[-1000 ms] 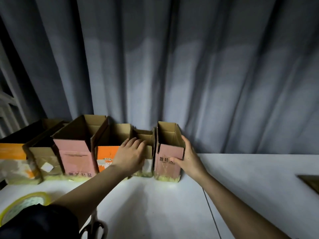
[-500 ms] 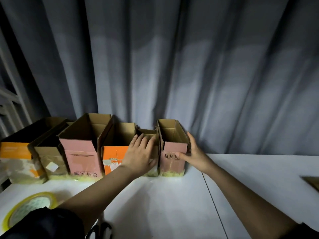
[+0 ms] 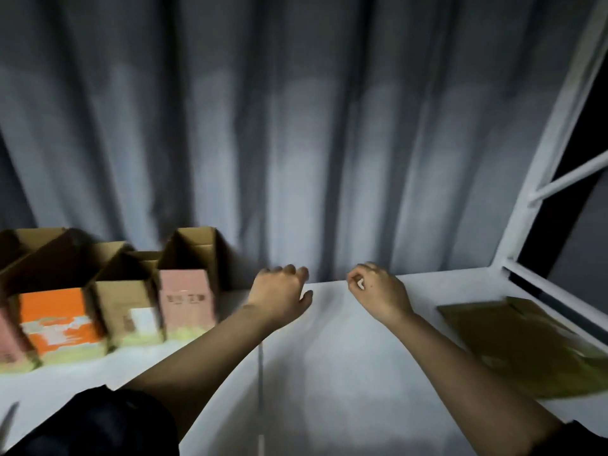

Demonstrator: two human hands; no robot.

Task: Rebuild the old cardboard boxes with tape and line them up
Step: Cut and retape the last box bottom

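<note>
Several open cardboard boxes stand in a row at the back left of the white table [image 3: 345, 373]: an orange-fronted box [image 3: 59, 320], a small brown box [image 3: 131, 311] and a narrow pink-fronted box [image 3: 186, 301] at the row's right end. My left hand [image 3: 279, 296] hovers right of the pink box, fingers loosely curled, holding nothing. My right hand [image 3: 378, 291] hangs farther right above the table, fingers loosely curled, empty. A flattened brown cardboard piece [image 3: 523, 343] lies at the right side of the table.
A grey curtain [image 3: 296, 143] hangs behind the table. A white metal frame [image 3: 539, 179] stands at the right. A seam [image 3: 261, 363] runs down the tabletop. My dark sleeve [image 3: 98, 422] fills the lower left corner.
Both hands have let go of the boxes and moved right, off the row. The view has swung right, bringing the flattened cardboard and white frame into sight; the tape roll is out of view.
</note>
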